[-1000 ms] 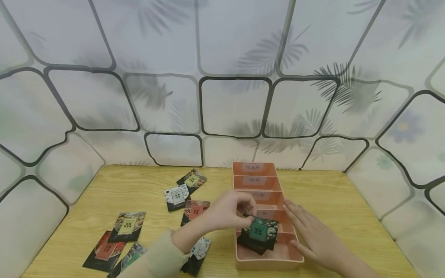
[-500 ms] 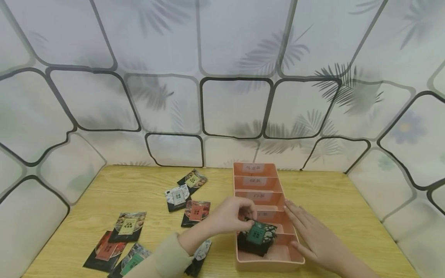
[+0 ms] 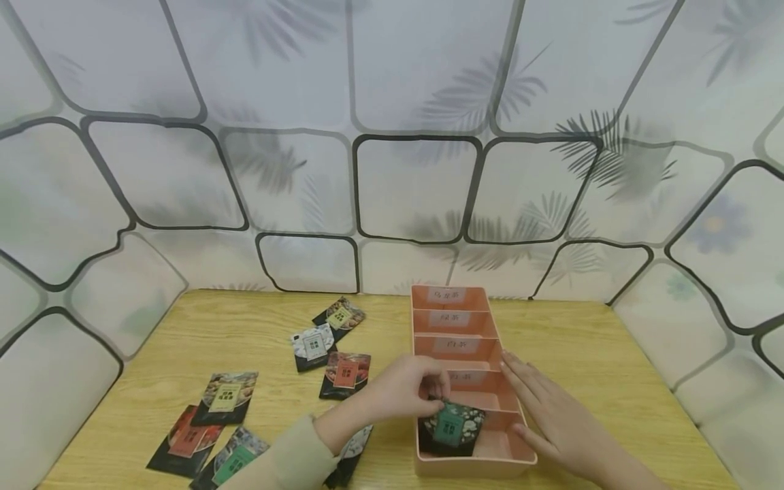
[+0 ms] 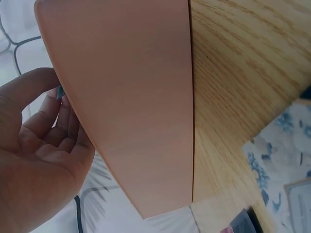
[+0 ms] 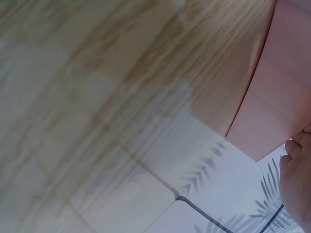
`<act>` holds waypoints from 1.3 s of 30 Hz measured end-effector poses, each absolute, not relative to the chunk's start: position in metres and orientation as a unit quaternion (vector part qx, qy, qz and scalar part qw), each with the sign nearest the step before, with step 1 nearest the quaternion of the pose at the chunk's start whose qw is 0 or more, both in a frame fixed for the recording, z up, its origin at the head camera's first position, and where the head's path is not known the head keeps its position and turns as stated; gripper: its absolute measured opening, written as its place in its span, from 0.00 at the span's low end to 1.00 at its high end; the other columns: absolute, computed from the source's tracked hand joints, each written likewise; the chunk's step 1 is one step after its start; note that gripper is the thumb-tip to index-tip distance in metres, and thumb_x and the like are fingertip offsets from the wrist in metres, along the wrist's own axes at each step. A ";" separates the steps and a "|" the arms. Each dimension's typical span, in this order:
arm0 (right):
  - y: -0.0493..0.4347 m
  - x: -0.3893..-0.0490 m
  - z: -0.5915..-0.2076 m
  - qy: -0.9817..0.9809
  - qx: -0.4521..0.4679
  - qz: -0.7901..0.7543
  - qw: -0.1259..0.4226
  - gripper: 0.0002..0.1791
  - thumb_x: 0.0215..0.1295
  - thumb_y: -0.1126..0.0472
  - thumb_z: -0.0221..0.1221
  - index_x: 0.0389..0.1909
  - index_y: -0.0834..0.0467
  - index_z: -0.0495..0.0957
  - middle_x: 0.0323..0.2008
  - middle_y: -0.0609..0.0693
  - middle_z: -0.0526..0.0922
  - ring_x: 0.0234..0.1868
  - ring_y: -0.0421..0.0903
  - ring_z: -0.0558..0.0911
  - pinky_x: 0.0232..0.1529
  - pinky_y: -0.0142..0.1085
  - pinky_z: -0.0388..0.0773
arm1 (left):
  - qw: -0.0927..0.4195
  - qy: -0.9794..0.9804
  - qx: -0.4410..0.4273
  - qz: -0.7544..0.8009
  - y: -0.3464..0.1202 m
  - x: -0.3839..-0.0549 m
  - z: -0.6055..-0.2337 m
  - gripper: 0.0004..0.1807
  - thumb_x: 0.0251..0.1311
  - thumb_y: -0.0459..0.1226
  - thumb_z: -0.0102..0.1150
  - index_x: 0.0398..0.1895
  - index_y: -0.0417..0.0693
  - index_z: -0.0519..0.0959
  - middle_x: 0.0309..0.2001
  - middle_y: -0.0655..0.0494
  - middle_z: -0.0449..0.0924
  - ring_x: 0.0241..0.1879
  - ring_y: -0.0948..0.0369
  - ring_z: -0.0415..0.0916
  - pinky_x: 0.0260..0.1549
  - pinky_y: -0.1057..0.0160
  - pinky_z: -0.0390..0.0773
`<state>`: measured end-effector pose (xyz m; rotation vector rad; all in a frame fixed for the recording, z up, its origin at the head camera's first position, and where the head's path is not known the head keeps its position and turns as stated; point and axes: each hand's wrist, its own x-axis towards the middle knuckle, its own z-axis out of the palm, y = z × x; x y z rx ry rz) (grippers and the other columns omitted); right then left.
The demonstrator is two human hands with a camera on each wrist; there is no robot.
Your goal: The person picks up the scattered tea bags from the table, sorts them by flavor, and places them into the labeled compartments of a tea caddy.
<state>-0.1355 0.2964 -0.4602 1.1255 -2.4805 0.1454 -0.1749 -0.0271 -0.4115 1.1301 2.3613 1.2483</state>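
Note:
My left hand (image 3: 407,389) pinches the top corner of a black tea packet with a green label (image 3: 450,427), inside the nearest compartment of a pink divided box (image 3: 474,467). The packet leans at a tilt, its lower part below the box rim. From the left wrist view, thumb and fingers (image 4: 53,119) meet at the box's rim, where only a small green tip of the packet shows; the box wall hides the rest. My right hand (image 3: 554,415) rests along the box's right side, fingers straight against the rim. Its fingertips (image 5: 294,148) touch the pink wall in the right wrist view.
Several tea packets lie left of the box: a red-labelled one (image 3: 345,374), a white one (image 3: 314,347), a yellow-labelled one (image 3: 224,398) and a green-labelled one (image 3: 233,463). Another (image 3: 352,456) lies partly behind the left forearm. Handwritten labels (image 3: 450,318) mark the box's compartments.
My left hand has moved down slightly, lowering the green-labelled tea packet deeper into the nearest compartment. The right hand has stayed at the box's side.

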 end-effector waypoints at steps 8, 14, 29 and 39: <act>0.296 -0.135 -0.460 -0.893 0.402 0.054 0.196 0.44 0.76 0.45 0.60 0.81 0.67 0.59 0.81 0.64 0.63 0.88 0.39 0.42 0.85 0.28 0.35 | 0.146 0.815 0.392 0.402 -0.028 -0.174 -0.411 0.07 0.59 0.25 0.72 0.37 0.42 0.86 0.36 0.53 0.86 0.34 0.76 0.73 0.38 0.76 0.78; 0.296 -0.136 -0.460 -0.893 0.400 0.056 0.197 0.43 0.77 0.44 0.59 0.80 0.68 0.60 0.81 0.63 0.63 0.88 0.39 0.43 0.85 0.28 0.35 | 0.157 0.815 0.381 0.408 -0.029 -0.173 -0.408 0.07 0.61 0.26 0.73 0.38 0.44 0.86 0.37 0.54 0.86 0.35 0.76 0.73 0.40 0.75 0.79; 0.297 -0.135 -0.459 -0.892 0.404 0.055 0.196 0.44 0.75 0.47 0.61 0.80 0.68 0.59 0.81 0.64 0.62 0.88 0.40 0.42 0.85 0.28 0.35 | 0.149 0.798 0.376 0.447 -0.037 -0.178 -0.397 0.03 0.70 0.29 0.65 0.40 0.42 0.86 0.38 0.51 0.88 0.34 0.77 0.76 0.40 0.74 0.81; 0.296 -0.135 -0.458 -0.893 0.404 0.053 0.192 0.44 0.75 0.46 0.61 0.81 0.68 0.59 0.81 0.64 0.62 0.88 0.41 0.43 0.85 0.28 0.35 | 0.093 0.821 0.360 0.434 -0.062 -0.187 -0.386 0.03 0.70 0.31 0.66 0.42 0.44 0.87 0.40 0.54 0.89 0.38 0.73 0.80 0.45 0.71 0.83</act>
